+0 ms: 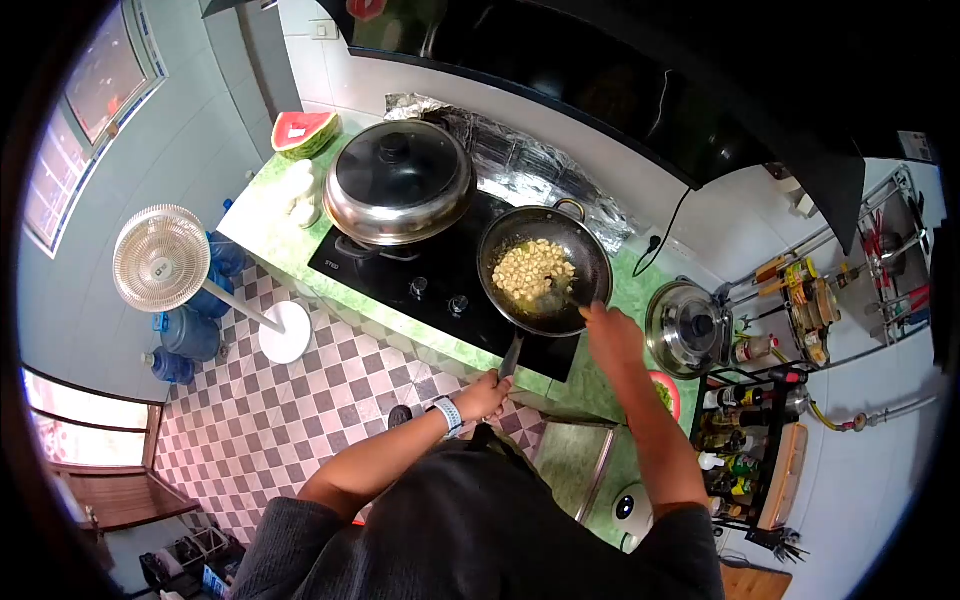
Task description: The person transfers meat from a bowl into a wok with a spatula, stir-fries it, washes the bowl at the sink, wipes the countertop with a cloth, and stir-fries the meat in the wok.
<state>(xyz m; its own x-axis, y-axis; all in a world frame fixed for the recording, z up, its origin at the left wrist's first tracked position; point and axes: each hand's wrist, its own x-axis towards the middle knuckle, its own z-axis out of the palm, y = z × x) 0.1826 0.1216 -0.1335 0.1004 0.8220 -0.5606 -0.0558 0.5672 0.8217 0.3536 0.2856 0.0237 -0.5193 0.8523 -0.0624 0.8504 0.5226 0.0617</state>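
A dark wok [596, 262] sits on the right side of the black cooktop [385, 283], with small pale yellowish cubes of food [530, 272] in it. My left hand [483, 397], with a watch at its wrist, is closed round the wok's long handle [512, 355]. Over the wok's right rim, my right hand [612, 338] grips a spatula [566, 290] whose dark end reaches into the food. Most of the spatula's handle is hidden by my fingers. Left of the wok stands a large lidded steel pan [402, 185].
Foil [520, 150] lines the wall behind the cooktop. On the right are a pot lid [690, 328], a pink-rimmed bowl of greens [664, 392] and a bottle rack [745, 440]. A watermelon piece [303, 133] lies far left; a white fan [160, 262] stands on the floor.
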